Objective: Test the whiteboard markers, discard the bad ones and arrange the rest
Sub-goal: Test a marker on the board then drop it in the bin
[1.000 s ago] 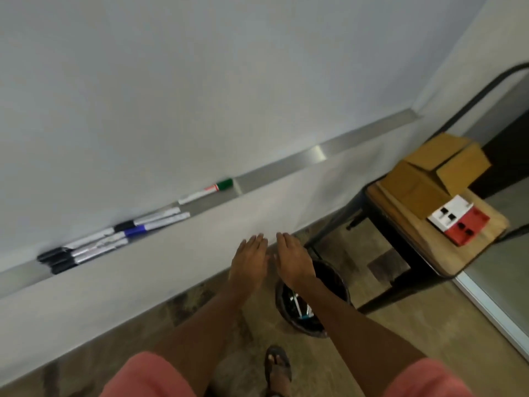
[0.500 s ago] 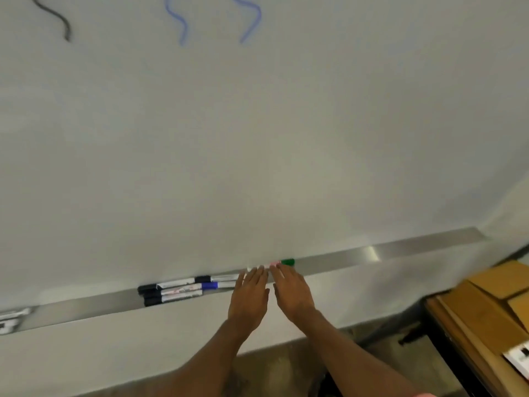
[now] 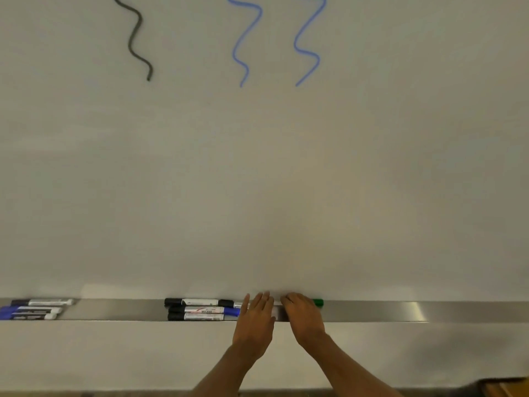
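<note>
The whiteboard (image 3: 263, 173) fills nearly everything in front of me, with one black squiggle (image 3: 134, 38) and two blue squiggles (image 3: 246, 41) drawn near its top. Along its bottom edge runs the metal tray (image 3: 400, 310). Both my hands rest over that tray side by side: my left hand (image 3: 254, 319) lies flat with fingers spread loosely, gripping nothing, and my right hand (image 3: 303, 313) curls down over the green marker (image 3: 318, 302), whose cap pokes out just beyond my knuckles; whether I am gripping it I cannot tell. Just left of my left hand a cluster of markers (image 3: 200, 310) lies stacked in the tray, labels too blurred to read. Another group of markers (image 3: 34, 308) lies far left.
</note>
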`<state>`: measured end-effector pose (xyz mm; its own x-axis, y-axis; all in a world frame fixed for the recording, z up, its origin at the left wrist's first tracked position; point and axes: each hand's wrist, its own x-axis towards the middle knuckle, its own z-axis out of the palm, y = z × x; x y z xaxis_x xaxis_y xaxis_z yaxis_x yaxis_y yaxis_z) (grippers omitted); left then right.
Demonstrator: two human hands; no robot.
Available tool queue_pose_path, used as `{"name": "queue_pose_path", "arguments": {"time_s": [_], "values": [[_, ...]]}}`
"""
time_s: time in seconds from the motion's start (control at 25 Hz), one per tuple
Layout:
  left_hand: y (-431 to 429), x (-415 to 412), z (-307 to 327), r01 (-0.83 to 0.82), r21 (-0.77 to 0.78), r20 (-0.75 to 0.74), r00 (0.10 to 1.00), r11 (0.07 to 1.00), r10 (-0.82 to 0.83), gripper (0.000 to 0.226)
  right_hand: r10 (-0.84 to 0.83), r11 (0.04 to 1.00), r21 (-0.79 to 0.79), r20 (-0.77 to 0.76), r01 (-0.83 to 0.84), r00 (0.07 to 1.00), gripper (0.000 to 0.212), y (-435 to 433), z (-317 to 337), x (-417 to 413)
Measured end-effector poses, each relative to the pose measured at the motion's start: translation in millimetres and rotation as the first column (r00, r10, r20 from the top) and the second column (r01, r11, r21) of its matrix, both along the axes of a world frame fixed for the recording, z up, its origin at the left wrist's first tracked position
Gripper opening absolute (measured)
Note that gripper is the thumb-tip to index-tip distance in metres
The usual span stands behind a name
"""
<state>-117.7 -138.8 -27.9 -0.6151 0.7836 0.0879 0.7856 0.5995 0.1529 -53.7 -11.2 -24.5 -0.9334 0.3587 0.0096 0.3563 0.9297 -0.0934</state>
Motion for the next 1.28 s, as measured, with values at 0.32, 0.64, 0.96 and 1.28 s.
{"name": "queue_pose_path", "arguments": {"time_s": [0.32, 0.64, 0.96, 1.28], "values": [[-7.0, -3.1, -0.7, -0.026, -0.001, 0.043, 0.999, 1.000, 0.026, 0.049, -0.015, 1.000, 0.027, 0.044, 0.013, 0.999, 0.033, 0.8, -11.9, -10.8], [-8.7, -2.8, 6.5, -0.070, 0.059, 0.181, 0.982, 0.996, 0.059, 0.052, -0.013, 1.000, 0.005, -0.036, 0.013, 0.999, 0.045, 0.1, 7.8, -4.5], [-10.0, -2.2, 52.2, -0.068, 0.137, 0.338, 0.941, 0.988, 0.018, 0.056, -0.016, 0.930, -0.332, -0.470, -0.160, 0.883, 0.038, -1.4, 59.0, 0.1], [-25.7, -30.0, 83.7, -0.160, 0.366, 0.506, 0.861, 0.917, -0.052, 0.019, -0.367, 0.682, -0.715, -0.518, -0.156, 0.773, 0.032, -14.5, 114.5, 11.0]]}}
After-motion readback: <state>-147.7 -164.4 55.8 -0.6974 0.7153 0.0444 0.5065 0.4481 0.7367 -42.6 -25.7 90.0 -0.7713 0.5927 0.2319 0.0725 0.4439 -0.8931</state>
